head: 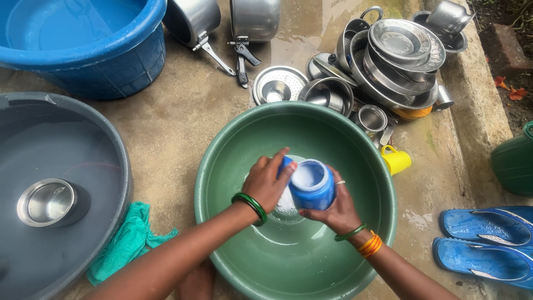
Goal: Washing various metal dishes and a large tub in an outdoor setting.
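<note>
Over the green basin (222, 166): right hand (333, 208) grips open blue jar (312, 184); left hand (267, 182) pinches inside it. White powder (286, 201) lies below; steel dishes (400, 55) beyond, unwashed.

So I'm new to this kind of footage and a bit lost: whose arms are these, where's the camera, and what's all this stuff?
The camera sits on a person's head, looking down at their own two bare hands. The right hand holds a small open blue plastic jar with white powder inside; the left hand touches its rim. Both are over a big green plastic basin on wet concrete ground. Around it: a grey tub containing a steel bowl, a blue tub, stacked steel dishes, a yellow cup, a green cloth and blue sandals.
</note>
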